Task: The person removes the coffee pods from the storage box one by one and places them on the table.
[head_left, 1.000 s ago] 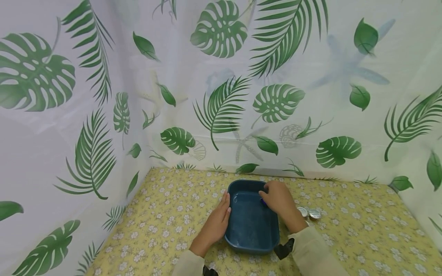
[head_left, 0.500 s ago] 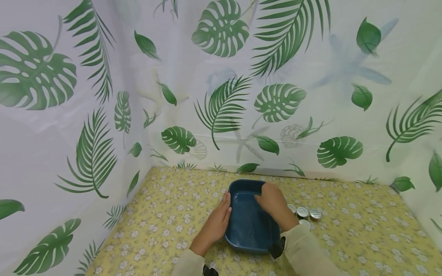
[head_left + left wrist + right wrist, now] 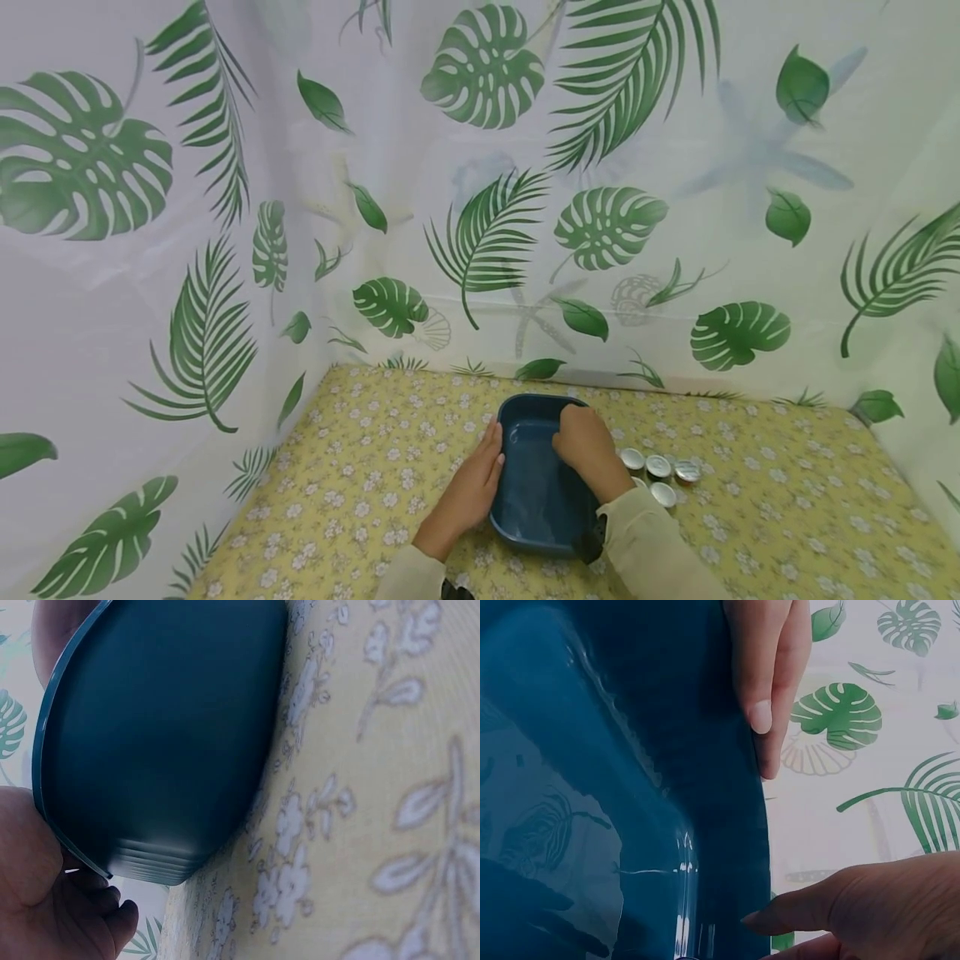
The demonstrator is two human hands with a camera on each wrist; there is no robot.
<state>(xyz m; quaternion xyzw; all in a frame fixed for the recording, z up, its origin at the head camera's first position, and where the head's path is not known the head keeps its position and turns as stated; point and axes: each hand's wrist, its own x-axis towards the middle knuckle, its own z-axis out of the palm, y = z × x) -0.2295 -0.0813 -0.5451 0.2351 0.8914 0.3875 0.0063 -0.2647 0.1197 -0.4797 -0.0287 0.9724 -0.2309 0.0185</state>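
Observation:
A deep blue rectangular plastic basin (image 3: 534, 500) stands on the floral cloth. My left hand (image 3: 476, 475) holds its left rim, thumb over the edge and fingers along the outer wall; in the left wrist view this hand (image 3: 45, 892) is at the lower left, by the rim. Over the right side of the basin is my right hand (image 3: 585, 442), fingers curled downward around a small blue-purple thing. Only a sliver of that blue-purple thing (image 3: 687, 958) shows at the bottom edge of the right wrist view, where the right hand (image 3: 870, 911) enters from the right.
Several small round silver-topped containers (image 3: 658, 467) stand to the right of the basin, beside the right forearm. A leaf-printed curtain (image 3: 480, 250) rises behind the yellow floral cloth (image 3: 375, 467) and along the left side.
My right hand has shifted slightly left and down within the basin, hiding the blue-purple thing from the head view. More silver-topped containers show beside the forearm. The left hand stays at the rim.

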